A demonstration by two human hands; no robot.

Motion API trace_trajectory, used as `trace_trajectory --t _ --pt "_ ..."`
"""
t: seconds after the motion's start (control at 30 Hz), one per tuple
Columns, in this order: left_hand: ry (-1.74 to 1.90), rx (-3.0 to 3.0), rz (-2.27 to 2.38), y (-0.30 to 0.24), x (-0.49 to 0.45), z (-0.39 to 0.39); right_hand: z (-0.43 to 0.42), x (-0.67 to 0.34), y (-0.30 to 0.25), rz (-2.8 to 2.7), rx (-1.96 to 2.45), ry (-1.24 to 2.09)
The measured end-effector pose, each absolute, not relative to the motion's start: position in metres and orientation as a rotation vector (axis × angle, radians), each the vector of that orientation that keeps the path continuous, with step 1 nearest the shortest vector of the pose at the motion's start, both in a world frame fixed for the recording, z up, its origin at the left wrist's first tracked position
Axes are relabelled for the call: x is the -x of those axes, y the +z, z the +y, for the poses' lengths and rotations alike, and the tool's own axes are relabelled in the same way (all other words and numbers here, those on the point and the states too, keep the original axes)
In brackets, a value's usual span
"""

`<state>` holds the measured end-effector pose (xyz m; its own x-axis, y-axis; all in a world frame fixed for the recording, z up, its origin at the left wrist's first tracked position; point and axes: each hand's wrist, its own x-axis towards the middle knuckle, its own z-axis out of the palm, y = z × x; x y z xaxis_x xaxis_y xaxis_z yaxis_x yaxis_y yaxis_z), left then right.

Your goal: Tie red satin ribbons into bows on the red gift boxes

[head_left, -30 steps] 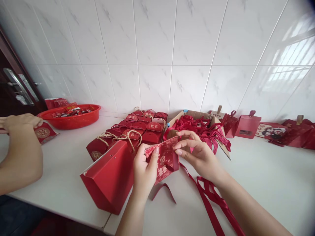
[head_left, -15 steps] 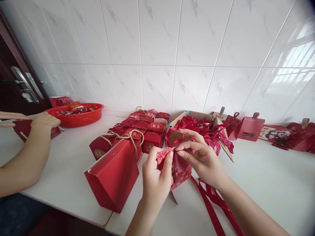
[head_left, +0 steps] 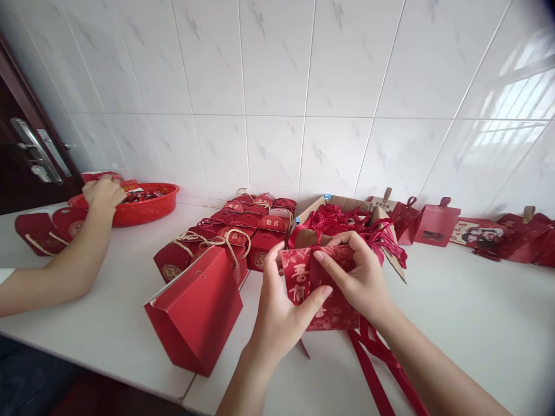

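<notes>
Both my hands hold a small red patterned gift box (head_left: 333, 312) with gold characters, just above the white counter (head_left: 468, 323). My left hand (head_left: 281, 312) grips its left side, thumb across the front. My right hand (head_left: 358, 277) pinches its top edge with curled fingers. Red ribbons (head_left: 373, 358) trail from under the box toward the counter's front edge.
A large red box (head_left: 195, 318) lies tilted to the left. Behind it stand several small red rope-handled boxes (head_left: 243, 228), and a cardboard carton (head_left: 342, 202) of red ribbons. Another person's hand (head_left: 104, 193) reaches into a red basin (head_left: 143, 211). More red boxes (head_left: 436, 222) line the right wall.
The small box has turned so its printed front faces me and now stands more squared. The other person's hand left a flat red box on the counter and moved to the basin.
</notes>
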<state>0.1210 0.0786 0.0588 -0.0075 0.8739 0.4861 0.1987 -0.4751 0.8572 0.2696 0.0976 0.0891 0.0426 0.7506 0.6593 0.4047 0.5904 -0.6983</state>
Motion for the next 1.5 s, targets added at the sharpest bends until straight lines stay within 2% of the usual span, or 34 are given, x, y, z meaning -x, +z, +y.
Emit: trace_trajectory --t 0.27,0.83,1.0,1.13,1.23,1.3,1.4,1.5 --pt "1.258 -1.733 1.217 0.053 -0.109 0.091 0.103 -0.281 0.096 -1.38 1.07 0.284" --pt "1.195 -1.791 1.221 0.055 -0.092 0.094 0.105 -0.282 0.098 -1.355 1.123 0.279" --pt "1.405 -1.518 1.148 0.071 -0.069 0.089 0.104 -0.285 0.098 -1.53 1.021 0.245" --pt "1.895 -1.19 0.999 0.084 -0.064 0.077 0.096 -0.284 0.096 -1.792 0.842 0.335" --pt "2.314 -1.109 1.054 0.093 -0.069 0.066 0.086 -0.277 0.093 -2.053 0.611 0.42" --pt "2.438 -1.128 1.096 0.096 -0.072 0.061 0.08 -0.271 0.093 -2.155 0.492 0.422" --pt "2.378 -1.211 1.168 0.096 -0.072 0.058 0.074 -0.267 0.094 -2.178 0.402 0.299" --pt "2.093 -1.3 1.079 0.093 -0.069 0.057 0.07 -0.267 0.098 -2.157 0.346 0.196"
